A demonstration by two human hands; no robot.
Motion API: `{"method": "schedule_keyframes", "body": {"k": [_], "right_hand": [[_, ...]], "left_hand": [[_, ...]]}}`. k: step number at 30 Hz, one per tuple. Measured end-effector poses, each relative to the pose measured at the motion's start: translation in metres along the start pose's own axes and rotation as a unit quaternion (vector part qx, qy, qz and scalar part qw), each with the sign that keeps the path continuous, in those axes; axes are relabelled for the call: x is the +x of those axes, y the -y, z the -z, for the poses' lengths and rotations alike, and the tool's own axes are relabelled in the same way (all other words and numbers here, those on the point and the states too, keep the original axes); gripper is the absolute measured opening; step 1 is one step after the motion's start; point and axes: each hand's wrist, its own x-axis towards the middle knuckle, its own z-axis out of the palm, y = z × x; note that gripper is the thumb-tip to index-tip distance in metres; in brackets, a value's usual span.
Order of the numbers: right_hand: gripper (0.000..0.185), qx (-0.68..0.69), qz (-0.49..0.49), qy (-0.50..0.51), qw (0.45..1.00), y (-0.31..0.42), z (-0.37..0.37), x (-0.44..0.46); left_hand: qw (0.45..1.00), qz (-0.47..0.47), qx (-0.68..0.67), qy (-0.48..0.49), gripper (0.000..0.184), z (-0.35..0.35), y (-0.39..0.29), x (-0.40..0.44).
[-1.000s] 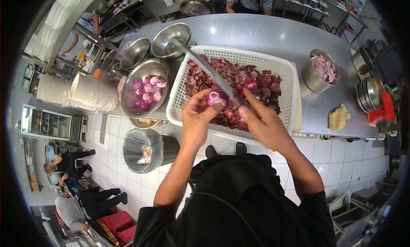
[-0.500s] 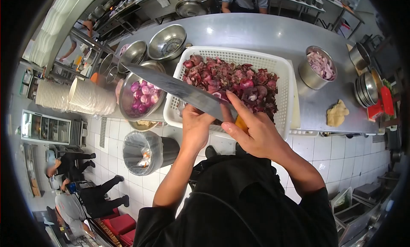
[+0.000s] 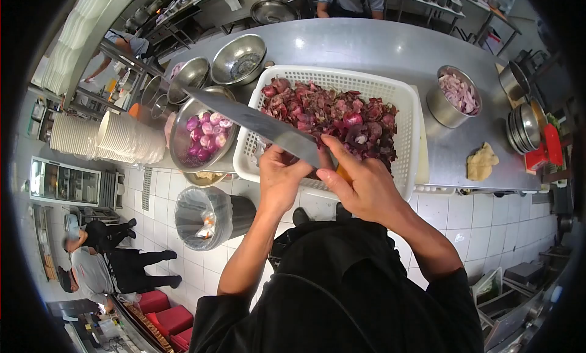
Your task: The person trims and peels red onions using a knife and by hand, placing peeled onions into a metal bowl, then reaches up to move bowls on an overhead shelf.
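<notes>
My right hand (image 3: 369, 185) grips a large chef's knife (image 3: 259, 122) by its orange-yellow handle, with the index finger stretched along the blade's heel. The wide blade points up and left, crossing the near left corner of a white perforated basket (image 3: 408, 118). My left hand (image 3: 281, 183) is closed just under the blade; the blade hides its fingertips and whatever they hold. Red onions and loose dark skins (image 3: 332, 109) fill the basket below both hands. Left of it, peeled red onions (image 3: 207, 133) lie in a steel bowl (image 3: 181, 154).
Several steel bowls (image 3: 239, 59) stand at the back left. To the right are a pot (image 3: 442, 109) of cut onions, a crumpled cloth (image 3: 482, 162) and a red scale (image 3: 552, 144). A lined bin (image 3: 204, 219) stands on the floor. Other people are farther off.
The knife blade has shifted slightly and its tip has moved a little to the right. Both hands stay close together. People at the lower left have changed position.
</notes>
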Motion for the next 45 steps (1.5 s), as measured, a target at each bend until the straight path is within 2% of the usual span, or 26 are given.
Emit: {"method": "schedule_keyframes", "body": {"k": [4,7,11,14,17,19,22,25,28,31,34,37,40,43,44,45], "right_hand": [[0.057,0.089,-0.065,0.03,0.993,0.0,0.005,0.002],[0.057,0.246,-0.213,0.119,0.938,0.0,0.022,0.008],[0.05,0.3,-0.28,0.117,0.905,-0.017,0.04,0.02],[0.045,0.295,-0.302,0.11,0.9,-0.028,0.035,0.024],[0.049,0.283,-0.329,0.108,0.895,-0.031,0.03,0.024],[0.062,0.274,-0.323,0.11,0.899,-0.029,0.027,0.021],[0.062,0.285,-0.327,0.062,0.899,-0.019,0.022,0.017],[0.059,0.261,-0.275,0.062,0.923,-0.009,0.02,0.014],[0.058,0.179,-0.155,0.046,0.97,-0.024,0.006,0.011],[0.058,0.183,-0.193,0.037,0.963,-0.024,0.007,0.011],[0.062,0.26,-0.368,0.153,0.879,-0.009,0.033,0.022],[0.066,0.183,-0.337,0.098,0.918,-0.011,0.023,0.016],[0.067,0.122,-0.143,0.03,0.982,-0.005,0.009,0.004],[0.065,0.076,-0.057,0.032,0.995,0.01,0.009,0.004],[0.066,0.057,0.005,-0.001,0.998,0.005,0.003,0.003],[0.067,0.055,0.0,0.012,0.998,0.007,0.004,0.004]], "left_hand": [[0.999,0.015,-0.028,0.02,0.036,0.0,-0.004,0.0],[0.999,0.012,-0.027,0.041,0.046,0.011,-0.001,-0.001],[0.995,-0.01,-0.059,0.084,0.053,0.023,-0.003,-0.007],[0.992,-0.036,-0.078,0.092,0.055,0.023,-0.003,-0.004],[0.992,-0.028,-0.089,0.082,0.056,0.02,-0.005,-0.001],[0.993,-0.015,-0.097,0.071,0.055,0.02,-0.005,-0.001],[0.993,0.003,-0.109,0.042,0.052,0.021,-0.001,0.001],[0.993,0.019,-0.116,-0.004,0.048,0.017,0.002,0.005],[0.991,0.021,-0.129,-0.035,0.045,0.014,0.007,0.007],[0.99,0.028,-0.131,-0.041,0.045,0.009,0.002,0.007],[0.989,0.033,-0.139,-0.034,0.044,0.004,-0.004,0.007],[0.989,0.04,-0.138,-0.033,0.044,0.004,-0.005,0.007],[0.992,0.023,-0.113,-0.04,0.045,0.002,-0.002,0.006],[0.994,-0.005,-0.102,-0.033,0.046,-0.003,0.006,0.003],[0.994,0.001,-0.099,-0.039,0.046,-0.006,0.006,0.003],[0.994,0.007,-0.096,-0.046,0.045,-0.008,0.004,0.001]]}}
